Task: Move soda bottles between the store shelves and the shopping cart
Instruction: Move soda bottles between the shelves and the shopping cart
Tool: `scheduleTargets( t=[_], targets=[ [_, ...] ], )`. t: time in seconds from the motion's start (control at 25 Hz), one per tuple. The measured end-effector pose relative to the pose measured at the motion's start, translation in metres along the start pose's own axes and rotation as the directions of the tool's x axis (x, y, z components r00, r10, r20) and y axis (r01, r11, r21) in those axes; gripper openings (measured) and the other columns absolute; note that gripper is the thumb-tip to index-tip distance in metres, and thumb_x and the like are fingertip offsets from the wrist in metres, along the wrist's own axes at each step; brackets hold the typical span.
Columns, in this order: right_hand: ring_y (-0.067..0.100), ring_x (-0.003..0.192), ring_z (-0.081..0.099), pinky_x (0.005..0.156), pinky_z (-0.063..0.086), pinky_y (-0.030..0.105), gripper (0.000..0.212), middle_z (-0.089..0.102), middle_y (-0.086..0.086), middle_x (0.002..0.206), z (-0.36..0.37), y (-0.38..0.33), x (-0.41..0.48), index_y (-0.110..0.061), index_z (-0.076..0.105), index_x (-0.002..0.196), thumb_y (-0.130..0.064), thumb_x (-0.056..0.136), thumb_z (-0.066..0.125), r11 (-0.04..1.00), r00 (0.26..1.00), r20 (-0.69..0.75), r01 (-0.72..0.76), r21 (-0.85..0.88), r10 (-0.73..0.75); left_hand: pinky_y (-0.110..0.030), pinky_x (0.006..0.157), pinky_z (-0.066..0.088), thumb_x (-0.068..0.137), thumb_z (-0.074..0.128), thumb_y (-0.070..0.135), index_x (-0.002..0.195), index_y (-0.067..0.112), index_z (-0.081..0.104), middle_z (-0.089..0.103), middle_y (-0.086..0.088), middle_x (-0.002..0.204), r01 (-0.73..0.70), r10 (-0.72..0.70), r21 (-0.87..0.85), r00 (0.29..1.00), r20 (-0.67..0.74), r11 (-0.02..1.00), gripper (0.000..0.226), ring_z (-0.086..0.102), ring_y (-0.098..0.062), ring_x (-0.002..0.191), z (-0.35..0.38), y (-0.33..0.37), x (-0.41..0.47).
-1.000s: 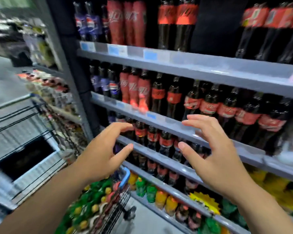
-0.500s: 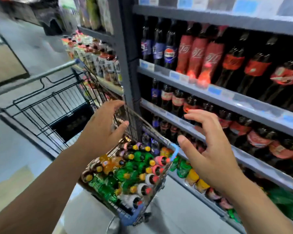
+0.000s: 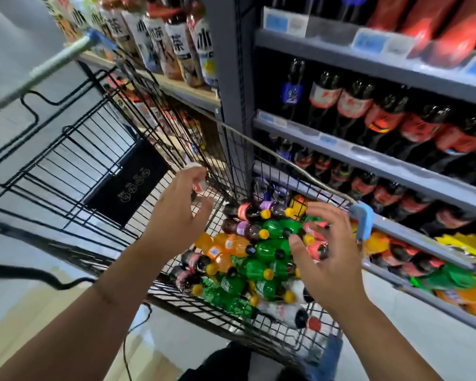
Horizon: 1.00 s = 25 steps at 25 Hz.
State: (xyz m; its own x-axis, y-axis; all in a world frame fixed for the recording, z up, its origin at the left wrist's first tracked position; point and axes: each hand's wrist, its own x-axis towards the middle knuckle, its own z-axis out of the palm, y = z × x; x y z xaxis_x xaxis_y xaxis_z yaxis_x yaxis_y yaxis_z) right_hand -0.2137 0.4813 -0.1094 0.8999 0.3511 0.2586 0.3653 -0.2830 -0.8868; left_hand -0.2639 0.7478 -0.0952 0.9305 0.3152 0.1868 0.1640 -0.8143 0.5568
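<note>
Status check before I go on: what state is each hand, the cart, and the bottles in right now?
left hand: empty, fingers loosely curled, above the cart basket.
right hand: empty, fingers spread over the heaped bottles; contact unclear.
shopping cart: beside the shelves, basket partly filled.
bottles in cart: lying on their sides in a heap, caps on.
shelf bottles: upright in rows.

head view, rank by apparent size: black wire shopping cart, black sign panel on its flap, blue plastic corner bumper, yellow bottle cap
1. black wire shopping cart
2. black sign panel
3. blue plastic corner bumper
4. yellow bottle cap
None look alike.
</note>
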Motion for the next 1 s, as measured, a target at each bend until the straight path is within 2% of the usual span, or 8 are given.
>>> scheduleTargets(
  t=[0.2,0.28,0.36,0.48,0.6,0.76,0.92,1.0],
  targets=[
    [0.016,0.13,0.052,0.104,0.049,0.051,0.037,0.048,-0.018,0.132,0.035,0.054,0.002,-0.04,0.048,0.125,-0.043,0.09,0.061,0.992,0.991,-0.043,-0.127,-0.026,0.126,-0.032,0.101,0.041,0.094,0.062,0.023,0.137,0.026,0.041,0.055,0.007,0.129,0.084,-0.075,-0.065,0.989,0.125,0.994,0.048,0.048,-0.003,0.117,0.069,-0.047,0.014],
    [0.015,0.129,0.052,0.105,0.049,0.05,0.038,0.047,-0.022,0.132,0.044,0.073,0.006,-0.04,0.048,0.124,-0.044,0.089,0.063,0.982,0.982,-0.058,-0.183,-0.033,0.181,-0.034,0.103,0.043,0.094,0.063,0.023,0.14,0.024,0.043,0.053,0.005,0.134,0.122,-0.109,-0.057,0.976,0.19,0.991,0.05,0.051,-0.01,0.122,0.099,-0.061,0.021],
    [0.012,0.128,0.052,0.106,0.049,0.046,0.039,0.046,-0.027,0.13,0.051,0.092,0.009,-0.043,0.047,0.122,-0.044,0.087,0.065,0.97,0.968,-0.081,-0.239,-0.039,0.235,-0.032,0.097,0.045,0.093,0.067,0.021,0.137,0.021,0.048,0.052,0.007,0.128,0.109,-0.094,-0.047,0.963,0.251,0.993,0.048,0.053,-0.013,0.116,0.131,-0.071,0.032],
    [0.005,0.127,0.051,0.106,0.048,0.039,0.042,0.048,-0.026,0.128,0.062,0.114,0.012,-0.044,0.046,0.121,-0.033,0.089,0.071,0.955,0.953,-0.111,-0.29,-0.057,0.283,-0.03,0.092,0.046,0.087,0.074,0.023,0.131,0.024,0.058,0.053,0.008,0.118,0.067,-0.056,-0.017,0.929,0.367,0.998,0.046,0.054,-0.013,0.11,0.175,-0.081,0.056],
    [0.004,0.122,0.053,0.102,0.051,0.04,0.039,0.05,-0.025,0.125,0.07,0.133,0.013,-0.037,0.049,0.12,-0.028,0.091,0.072,0.921,0.918,-0.125,-0.385,-0.063,0.375,-0.033,0.102,0.044,0.086,0.076,0.03,0.134,0.025,0.06,0.057,-0.001,0.13,-0.04,0.006,0.055,0.856,0.518,0.998,0.051,0.052,-0.021,0.123,0.218,-0.091,0.085],
    [0.005,0.121,0.055,0.092,0.057,0.047,0.035,0.047,-0.035,0.123,0.075,0.144,0.012,-0.034,0.052,0.12,-0.024,0.091,0.071,0.883,0.873,-0.156,-0.468,-0.011,0.461,-0.039,0.113,0.037,0.09,0.072,0.041,0.143,0.027,0.053,0.047,0.0,0.151,-0.176,0.039,0.122,0.708,0.705,0.977,0.058,0.04,-0.022,0.14,0.262,-0.089,0.11],
    [0.007,0.12,0.057,0.094,0.056,0.047,0.033,0.049,-0.031,0.122,0.077,0.149,0.01,-0.035,0.054,0.116,-0.017,0.092,0.068,0.866,0.857,-0.141,-0.501,0.009,0.497,-0.039,0.1,0.046,0.098,0.063,0.033,0.135,0.02,0.058,0.06,-0.008,0.134,-0.242,0.041,0.15,0.638,0.769,0.959,0.04,0.054,-0.028,0.124,0.281,-0.084,0.117],
    [0.008,0.119,0.057,0.097,0.055,0.042,0.036,0.051,-0.025,0.123,0.077,0.149,0.011,-0.041,0.053,0.112,-0.014,0.093,0.067,0.866,0.858,-0.143,-0.5,-0.012,0.493,-0.037,0.098,0.046,0.101,0.058,0.03,0.131,0.014,0.058,0.06,-0.01,0.131,-0.279,0.059,0.159,0.638,0.768,0.947,0.034,0.056,-0.029,0.123,0.276,-0.085,0.112]
  ],
)
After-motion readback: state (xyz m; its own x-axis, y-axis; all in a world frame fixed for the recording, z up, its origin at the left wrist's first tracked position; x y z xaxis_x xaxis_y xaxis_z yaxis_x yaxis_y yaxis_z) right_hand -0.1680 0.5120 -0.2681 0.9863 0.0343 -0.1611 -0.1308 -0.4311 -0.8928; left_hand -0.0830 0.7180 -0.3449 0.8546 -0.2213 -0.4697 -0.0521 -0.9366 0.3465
